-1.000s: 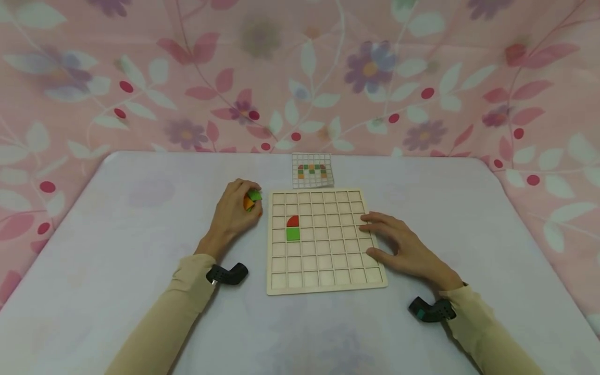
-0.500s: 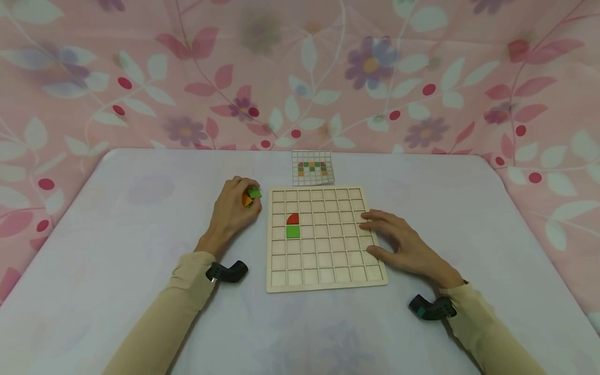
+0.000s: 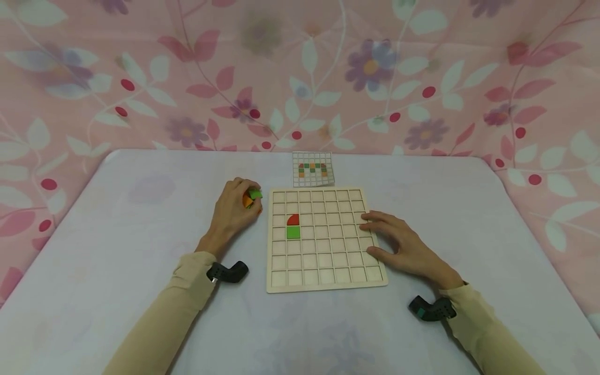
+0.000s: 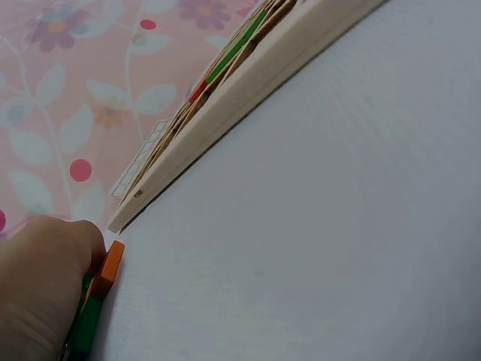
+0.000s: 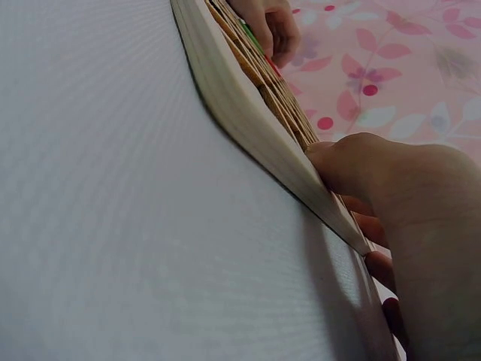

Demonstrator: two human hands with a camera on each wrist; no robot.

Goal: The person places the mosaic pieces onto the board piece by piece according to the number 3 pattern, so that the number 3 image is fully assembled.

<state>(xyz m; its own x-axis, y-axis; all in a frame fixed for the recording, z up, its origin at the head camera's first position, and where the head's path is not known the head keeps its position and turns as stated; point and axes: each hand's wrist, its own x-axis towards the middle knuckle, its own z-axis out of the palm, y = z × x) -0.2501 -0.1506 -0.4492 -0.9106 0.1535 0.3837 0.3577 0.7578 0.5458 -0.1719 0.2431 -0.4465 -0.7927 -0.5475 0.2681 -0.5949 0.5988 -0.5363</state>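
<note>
A wooden grid board (image 3: 328, 250) lies flat in the middle of the table in the head view. In its upper left cells sit a red quarter-round tile (image 3: 293, 220) and, just below it, a green square tile (image 3: 293, 232). Left of the board, my left hand (image 3: 233, 205) holds several small tiles in curled fingers; a green tile (image 3: 255, 194) and an orange tile (image 3: 247, 201) peek out, the others mostly hidden. On the board's right edge rest the thumb and fingertips of my right hand (image 3: 405, 247), spread and only slightly bent.
Behind the board lies a printed pattern card (image 3: 313, 179) with red, green and orange shapes on a grid. A white cloth covers the table (image 3: 140, 208). Pink floral fabric (image 3: 281, 67) hangs behind. Each wrist wears a black camera, such as the left wrist camera (image 3: 228, 272).
</note>
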